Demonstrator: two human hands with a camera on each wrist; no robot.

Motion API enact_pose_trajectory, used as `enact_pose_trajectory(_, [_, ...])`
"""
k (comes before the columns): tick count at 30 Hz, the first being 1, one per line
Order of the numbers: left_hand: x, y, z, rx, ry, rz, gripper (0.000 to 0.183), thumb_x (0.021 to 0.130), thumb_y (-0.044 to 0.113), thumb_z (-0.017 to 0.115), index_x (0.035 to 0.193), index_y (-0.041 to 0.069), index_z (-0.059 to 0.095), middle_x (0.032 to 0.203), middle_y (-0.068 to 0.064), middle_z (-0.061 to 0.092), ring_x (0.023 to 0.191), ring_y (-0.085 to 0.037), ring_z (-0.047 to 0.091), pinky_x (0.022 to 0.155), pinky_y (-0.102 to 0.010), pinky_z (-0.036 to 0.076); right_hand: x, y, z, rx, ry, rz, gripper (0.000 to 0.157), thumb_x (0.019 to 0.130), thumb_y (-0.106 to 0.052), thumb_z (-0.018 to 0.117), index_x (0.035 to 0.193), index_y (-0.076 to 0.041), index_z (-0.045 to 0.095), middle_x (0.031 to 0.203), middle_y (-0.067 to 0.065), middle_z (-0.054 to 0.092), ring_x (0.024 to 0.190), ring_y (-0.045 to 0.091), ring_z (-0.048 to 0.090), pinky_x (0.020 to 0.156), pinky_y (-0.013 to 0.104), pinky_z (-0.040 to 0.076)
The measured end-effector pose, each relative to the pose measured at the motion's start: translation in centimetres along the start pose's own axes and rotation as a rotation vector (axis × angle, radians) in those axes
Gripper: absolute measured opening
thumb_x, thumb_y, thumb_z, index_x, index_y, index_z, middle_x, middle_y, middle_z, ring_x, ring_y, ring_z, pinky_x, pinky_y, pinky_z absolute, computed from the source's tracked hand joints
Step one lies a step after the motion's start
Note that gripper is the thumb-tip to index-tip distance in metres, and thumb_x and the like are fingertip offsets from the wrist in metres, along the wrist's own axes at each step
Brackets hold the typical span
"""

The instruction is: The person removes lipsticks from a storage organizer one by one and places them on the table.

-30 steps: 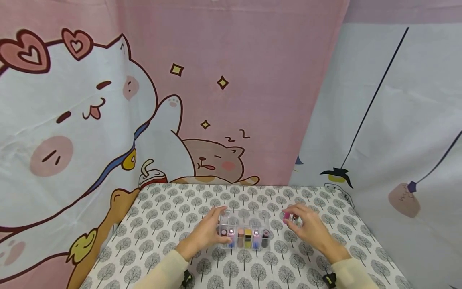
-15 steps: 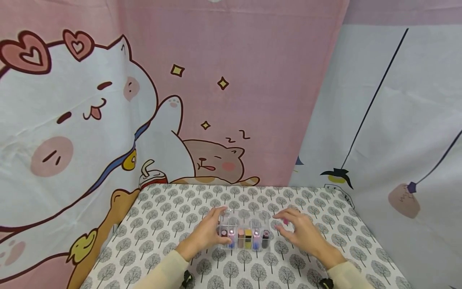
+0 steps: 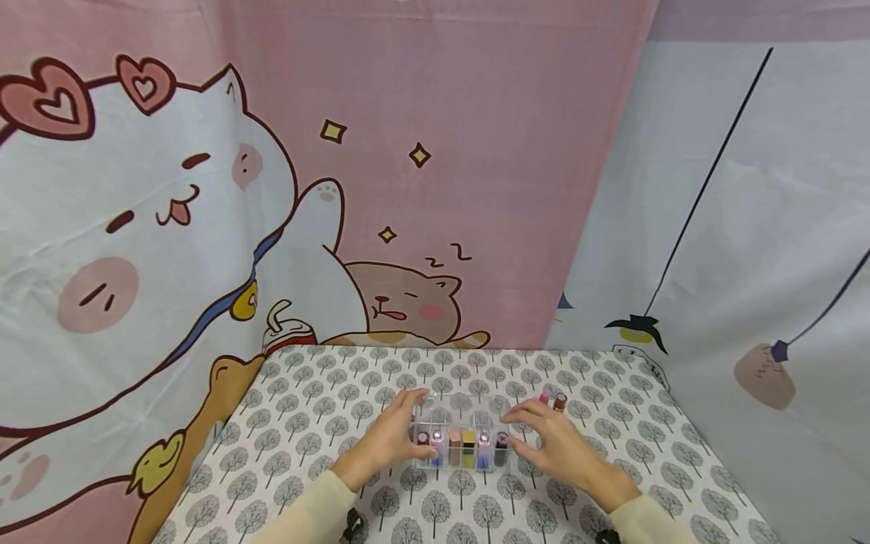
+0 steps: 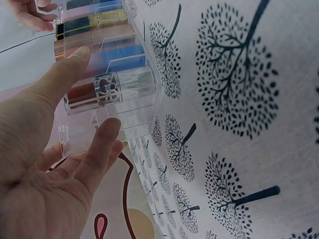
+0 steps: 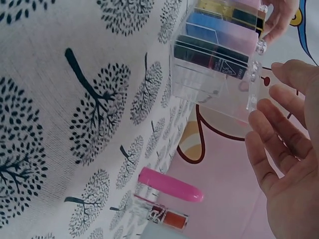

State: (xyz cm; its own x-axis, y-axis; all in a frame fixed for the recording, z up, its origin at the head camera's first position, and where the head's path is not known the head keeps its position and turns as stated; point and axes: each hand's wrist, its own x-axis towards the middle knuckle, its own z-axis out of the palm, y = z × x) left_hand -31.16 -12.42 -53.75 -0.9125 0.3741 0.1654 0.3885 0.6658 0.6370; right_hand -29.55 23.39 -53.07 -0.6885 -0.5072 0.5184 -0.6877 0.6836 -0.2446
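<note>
A clear plastic lipstick organizer (image 3: 458, 408) stands on the cloth, with several lipsticks in its front row, among them a gold-and-black one (image 3: 467, 453) and a black one (image 5: 209, 55). My left hand (image 3: 389, 437) grips the organizer's left end, thumb on the near side, fingers around the end. Beside that thumb, in the left wrist view, a dark red lip tube (image 4: 82, 98) sits in a compartment. My right hand (image 3: 560, 447) is at the organizer's right end, fingers loosely bent and holding nothing. Behind it stand a bright pink tube (image 5: 169, 185) and a red-brown lip gloss (image 5: 172, 218).
The table is covered by a white cloth (image 3: 381, 502) printed with grey trees. A pink fabric backdrop (image 3: 503, 189) with cartoon animals rises behind it, and a pale one (image 3: 714, 227) stands at the right.
My right hand has moved left from the pink tube and the lip gloss to the organizer's right end, uncovering both. The left hand and the organizer have stayed in place.
</note>
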Motion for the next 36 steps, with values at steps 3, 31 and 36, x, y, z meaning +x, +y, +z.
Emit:
enact_pose_trajectory(3, [0.0, 0.0, 0.0, 0.000, -0.001, -0.002, 0.121, 0.080, 0.037, 0.110, 0.177, 0.013, 0.042, 0.170, -0.020, 0.057, 0.133, -0.041, 0.076, 0.111, -0.058, 0.069, 0.0, -0.1, 0.2, -0.010, -0.010, -0.007, 0.036, 0.097, -0.020, 0.097, 0.131, -0.019, 0.085, 0.132, -0.005, 0.081, 0.118, 0.016, 0.080, 0.103, 0.045, 0.073])
enact_pose_trajectory(31, [0.1, 0.2, 0.0, -0.007, -0.006, -0.022, 0.125, 0.076, 0.035, 0.111, 0.178, 0.013, 0.042, 0.171, -0.018, 0.056, 0.135, -0.040, 0.074, 0.111, -0.059, 0.069, 0.3, 0.2, 1.5, 0.060, -0.076, -0.087, 0.026, 0.100, -0.008, 0.090, 0.126, -0.009, 0.085, 0.123, 0.002, 0.087, 0.108, 0.019, 0.084, 0.096, 0.036, 0.074])
enact_pose_trajectory(36, [0.0, 0.3, -0.1, -0.016, -0.011, -0.023, 0.124, 0.078, 0.035, 0.111, 0.178, 0.013, 0.041, 0.172, -0.019, 0.056, 0.136, -0.041, 0.074, 0.113, -0.060, 0.068, 0.4, 0.3, 1.6, 0.076, -0.062, -0.116, 0.025, 0.100, -0.006, 0.089, 0.124, -0.007, 0.086, 0.120, 0.004, 0.087, 0.103, 0.018, 0.085, 0.092, 0.032, 0.075])
